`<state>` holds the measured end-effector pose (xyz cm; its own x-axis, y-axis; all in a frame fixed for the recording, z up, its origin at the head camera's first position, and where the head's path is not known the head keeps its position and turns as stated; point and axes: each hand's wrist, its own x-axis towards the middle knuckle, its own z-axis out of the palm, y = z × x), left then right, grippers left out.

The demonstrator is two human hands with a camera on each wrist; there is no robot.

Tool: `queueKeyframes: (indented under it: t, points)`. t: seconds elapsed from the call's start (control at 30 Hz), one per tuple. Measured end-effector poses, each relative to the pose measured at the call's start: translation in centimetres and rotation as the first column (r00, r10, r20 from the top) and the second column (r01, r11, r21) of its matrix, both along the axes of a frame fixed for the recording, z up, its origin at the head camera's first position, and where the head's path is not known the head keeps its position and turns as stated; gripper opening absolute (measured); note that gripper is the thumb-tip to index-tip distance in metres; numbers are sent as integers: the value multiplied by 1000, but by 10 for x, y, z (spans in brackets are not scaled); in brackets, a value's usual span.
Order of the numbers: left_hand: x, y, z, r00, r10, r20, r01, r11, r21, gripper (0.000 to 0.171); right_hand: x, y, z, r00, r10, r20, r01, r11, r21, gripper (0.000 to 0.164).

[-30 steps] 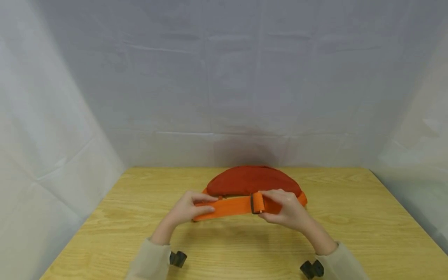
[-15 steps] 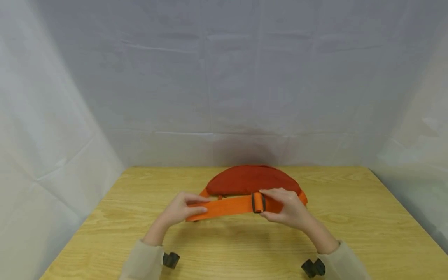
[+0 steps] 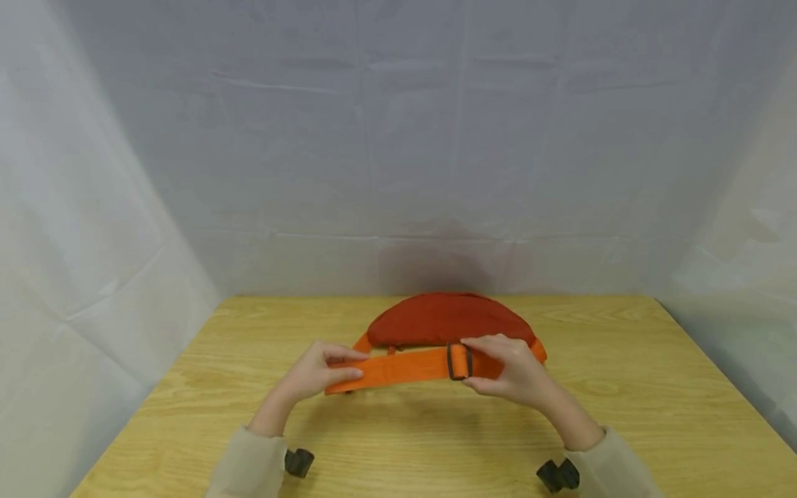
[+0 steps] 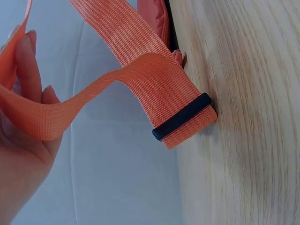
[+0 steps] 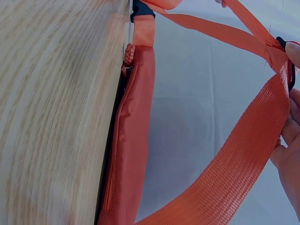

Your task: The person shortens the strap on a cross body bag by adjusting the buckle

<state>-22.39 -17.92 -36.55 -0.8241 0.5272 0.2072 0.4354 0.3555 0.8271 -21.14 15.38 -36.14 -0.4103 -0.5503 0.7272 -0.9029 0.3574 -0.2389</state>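
Bag (image 3: 451, 319) is rested on the tabletop (image 3: 249, 346), red, arched side toward the white sheet (image 3: 311, 173) behind it. Orange strap (image 3: 405, 368) is attached at both bag ends and held raised on the bag's near side, roughly parallel to it.

Left hand (image 3: 317, 371): placed near side of bag, beyond its left end. Fingers are clamped on the strap; strap is caught between thumb and fingers, most of the held span running from them toward the bag's right end.

Right hand (image 3: 513, 366): placed in front of the bag's right half. Fingers are clamped on the strap right at the dark slider (image 3: 460, 362); thumb is pressed at the slider in the right wrist view.

Black bar (image 4: 183, 117) is threaded on a strap fold, near side of bag. Zip pull (image 5: 129, 54) is seated by one bag end, dark buckle (image 5: 142, 8) just past it.
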Motion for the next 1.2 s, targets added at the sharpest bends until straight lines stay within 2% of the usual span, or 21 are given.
queueKeyframes:
  t: [0.23,0.4,0.57,0.7,0.9,1.1,1.2]
  points:
    - [0,0,0,1000,27,-5,-27,999,-21,29,0,0,1,1000,17,-21,-17,1000,-4,50]
    - [-1,1,-3,999,18,-33,-18,1000,-21,30,-1,3,3,998,7,-54,-9,999,-38,49]
    - [0,-4,-5,997,34,-69,-36,999,-32,29,0,4,3,1000,15,-10,-15,999,-38,49]
    - [-1,-6,-5,997,45,-64,-48,998,-43,31,0,5,2,1000,16,20,-16,1000,-19,48]
    - [-1,-6,-4,993,69,-95,-77,994,-81,29,1,5,1,999,25,31,-25,1000,-3,47]
    - [7,0,8,988,75,-132,-92,988,-124,24,1,4,1,999,33,29,-33,999,9,48]
    - [5,0,4,990,80,-120,-96,986,-136,24,1,3,0,999,31,23,-31,999,6,47]
